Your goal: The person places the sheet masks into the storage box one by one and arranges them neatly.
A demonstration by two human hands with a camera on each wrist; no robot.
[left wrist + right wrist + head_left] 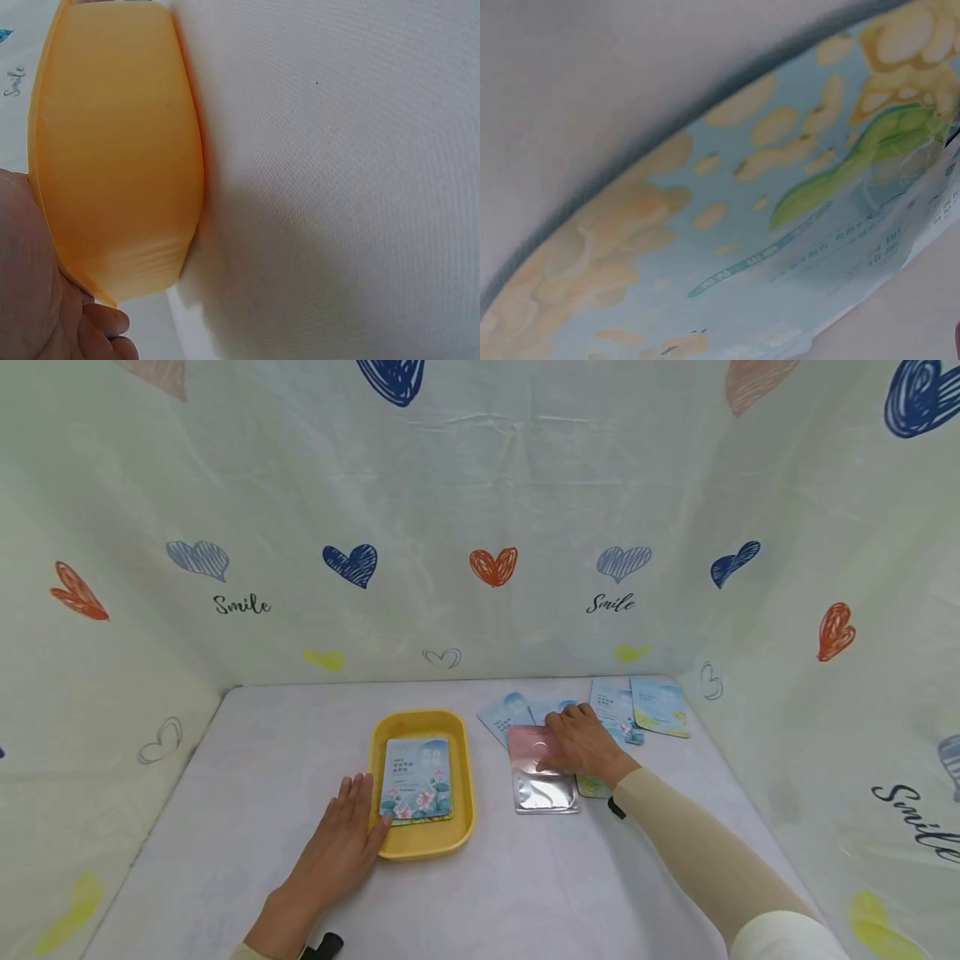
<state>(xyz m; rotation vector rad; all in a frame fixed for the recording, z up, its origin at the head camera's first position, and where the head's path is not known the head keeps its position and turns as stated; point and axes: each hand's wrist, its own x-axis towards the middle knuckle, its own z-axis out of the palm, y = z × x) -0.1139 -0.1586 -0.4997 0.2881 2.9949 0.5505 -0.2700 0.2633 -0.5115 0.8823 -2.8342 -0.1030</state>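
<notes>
My left hand lies along the left side of a yellow tray, fingers extended and thumb over its rim. Inside the tray, a blue flower-printed packet lies on another packet, whose edge shows below. On the right, my right hand is over a group of flat packets, its thumb on a pink-and-silver packet. Its fingertips are at that packet's upper right corner; I cannot tell whether they pinch it. Close below the right wrist, a packet printed with soybeans appears large and curved in the right wrist view.
Behind the pink-and-silver packet a blue packet lies slanted. Two more, a flower-printed packet and a yellow-edged packet, overlap at the back right. White cloth covers the table; heart-printed sheeting stands around it.
</notes>
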